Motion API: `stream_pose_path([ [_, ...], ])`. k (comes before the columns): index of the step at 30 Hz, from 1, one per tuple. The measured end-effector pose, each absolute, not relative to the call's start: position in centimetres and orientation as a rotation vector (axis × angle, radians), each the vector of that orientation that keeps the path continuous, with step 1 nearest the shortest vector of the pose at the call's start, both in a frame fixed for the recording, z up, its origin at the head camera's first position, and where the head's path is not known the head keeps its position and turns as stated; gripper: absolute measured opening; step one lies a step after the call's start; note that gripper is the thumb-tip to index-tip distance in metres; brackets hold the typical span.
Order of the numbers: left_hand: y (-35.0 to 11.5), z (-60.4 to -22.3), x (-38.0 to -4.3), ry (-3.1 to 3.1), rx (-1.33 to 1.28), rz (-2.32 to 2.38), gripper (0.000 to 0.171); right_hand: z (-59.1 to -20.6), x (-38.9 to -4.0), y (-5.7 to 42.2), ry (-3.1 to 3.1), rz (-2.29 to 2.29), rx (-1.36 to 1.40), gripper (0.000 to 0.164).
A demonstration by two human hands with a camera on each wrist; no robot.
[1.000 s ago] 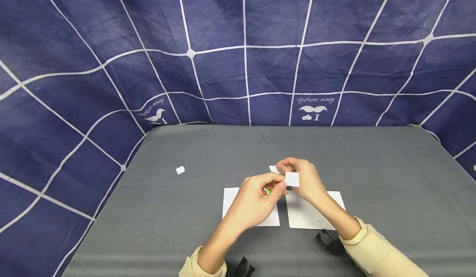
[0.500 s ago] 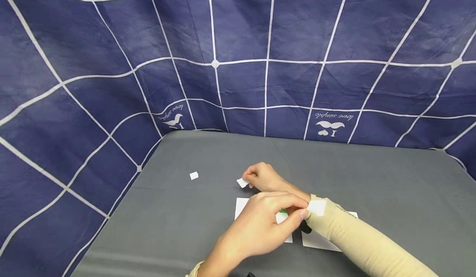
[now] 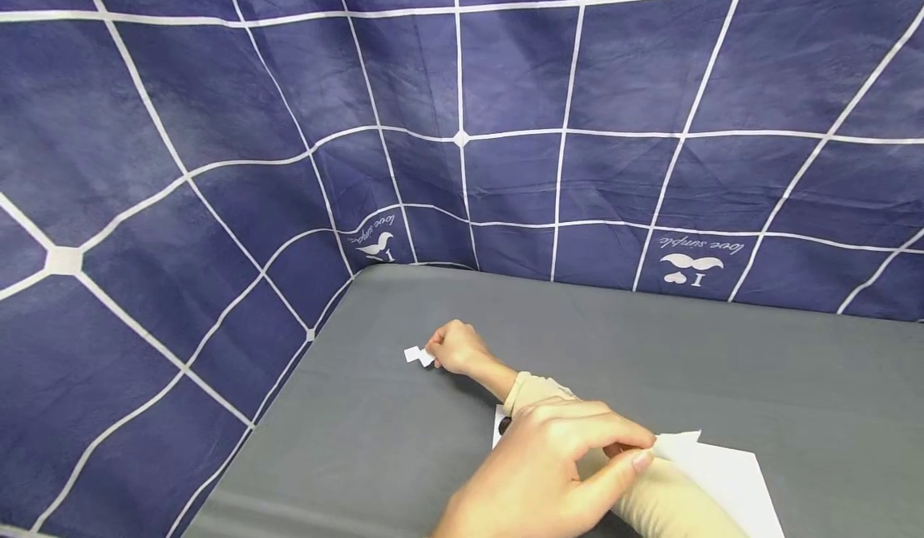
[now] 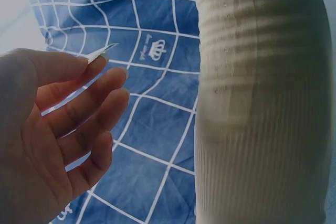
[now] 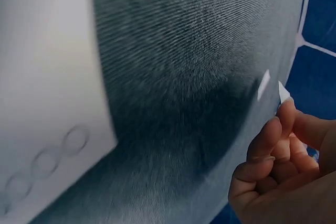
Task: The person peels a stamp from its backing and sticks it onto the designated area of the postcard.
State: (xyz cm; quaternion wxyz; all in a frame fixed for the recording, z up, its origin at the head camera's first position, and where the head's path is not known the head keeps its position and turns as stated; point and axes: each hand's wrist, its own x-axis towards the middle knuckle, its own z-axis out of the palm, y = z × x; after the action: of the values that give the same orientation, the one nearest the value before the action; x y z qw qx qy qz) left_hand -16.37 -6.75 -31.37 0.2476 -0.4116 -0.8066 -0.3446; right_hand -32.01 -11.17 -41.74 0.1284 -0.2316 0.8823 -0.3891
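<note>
My left hand [image 3: 556, 458], low in the head view, pinches a small white paper piece [image 3: 678, 445] between thumb and index finger. The left wrist view shows that paper piece [image 4: 101, 53] nearly edge-on at the fingertips. Farther out to the left, my right hand [image 3: 458, 347] pinches another small white paper piece [image 3: 427, 357]. A loose paper piece [image 3: 412, 354] lies on the grey cloth right beside it. In the right wrist view, my right hand [image 5: 283, 166] has its paper piece [image 5: 284, 93] upright at the fingertips, with the loose piece [image 5: 264, 85] just beyond.
A white sheet [image 3: 732, 486] lies on the grey cloth [image 3: 346, 442], partly under my right sleeve [image 3: 671, 498]. A second sheet [image 5: 47, 77], with faint circles along its edge, is mostly hidden in the head view. Behind hangs a blue gridded curtain [image 3: 621, 177].
My right hand has reached left across the cloth with its paper piece, up to the loose one. The head view has turned left. The left hand still pinches its piece, now over the right sleeve.
</note>
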Motion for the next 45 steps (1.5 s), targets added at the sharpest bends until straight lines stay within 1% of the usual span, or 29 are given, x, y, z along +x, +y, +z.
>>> stream_pose_path([
  [5, -6.3, -31.0, -16.5, -2.17, -1.133, -0.934, 0.01, -42.0, -32.5, -11.4, 2.665, -1.071, -0.625, 0.013],
  [8, -6.2, -31.1, -16.6, -2.175, -1.075, -0.876, 0.009, -42.5, -32.6, -11.2, 2.725, -1.056, -0.618, 0.009],
  [10, -6.2, -31.2, -16.5, -2.204, -1.023, -0.86, 0.009, -42.9, -32.6, -11.1, 2.768, -1.036, -0.609, 0.01],
  [12, -6.3, -31.5, -16.5, -2.248, -0.957, -0.852, 0.009, -43.4, -32.5, -11.2, 2.82, -0.987, -0.605, 0.016],
  [14, -6.6, -31.8, -16.4, -2.273, -0.919, -0.892, 0.009, -43.8, -32.2, -11.5, 2.855, -0.913, -0.622, 0.028],
  [17, -6.9, -32.3, -16.4, -2.298, -0.832, -0.982, 0.008, -44.4, -31.7, -11.7, 2.888, -0.822, -0.707, 0.046],
  [19, -7.0, -32.6, -16.4, -2.318, -0.772, -1.076, 0.008, -44.8, -31.3, -11.7, 2.895, -0.773, -0.766, 0.052],
  [21, -7.0, -32.8, -16.3, -2.342, -0.71, -1.169, 0.008, -45.1, -30.8, -11.3, 2.913, -0.757, -0.81, 0.053],
  [22, -7.0, -32.9, -16.4, -2.353, -0.689, -1.212, 0.009, -45.1, -30.7, -10.9, 2.92, -0.759, -0.829, 0.05],
  [23, -7.1, -32.9, -16.4, -2.367, -0.671, -1.242, 0.009, -45.2, -30.6, -10.4, 2.934, -0.777, -0.846, 0.041],
  [25, -7.0, -33.0, -16.5, -2.395, -0.649, -1.279, 0.009, -45.0, -30.7, -9.0, 2.951, -0.833, -0.88, 0.02],
  [26, -7.0, -33.0, -16.7, -2.412, -0.637, -1.281, 0.009, -44.8, -30.8, -8.2, 2.95, -0.874, -0.899, 0.015],
  [29, -6.9, -33.0, -17.1, -2.471, -0.592, -1.248, 0.009, -43.7, -31.2, -5.0, 2.887, -1.048, -0.96, 0.02],
  [31, -6.8, -33.1, -17.3, -2.506, -0.564, -1.226, 0.009, -42.9, -31.0, -2.4, 2.724, -1.238, -0.945, 0.018],
  [34, -6.7, -33.4, -17.6, -2.533, -0.556, -1.192, 0.008, -41.3, -30.0, 1.6, 2.292, -1.578, -0.777, 0.022],
  [37, -6.5, -33.7, -17.8, -2.548, -0.578, -1.141, 0.007, -39.6, -28.6, 5.7, 1.896, -1.783, -0.567, 0.028],
  [39, -6.3, -34.0, -18.0, -2.549, -0.588, -1.089, 0.006, -38.8, -27.8, 8.0, 1.763, -1.814, -0.544, 0.026],
  [42, -5.8, -34.5, -18.2, -2.55, -0.585, -0.993, 0.006, -38.2, -27.0, 10.8, 1.645, -1.786, -0.59, 0.023],
  [45, -5.5, -34.8, -18.3, -2.555, -0.557, -0.887, 0.009, -38.1, -26.4, 12.5, 1.592, -1.734, -0.64, 0.025],
])
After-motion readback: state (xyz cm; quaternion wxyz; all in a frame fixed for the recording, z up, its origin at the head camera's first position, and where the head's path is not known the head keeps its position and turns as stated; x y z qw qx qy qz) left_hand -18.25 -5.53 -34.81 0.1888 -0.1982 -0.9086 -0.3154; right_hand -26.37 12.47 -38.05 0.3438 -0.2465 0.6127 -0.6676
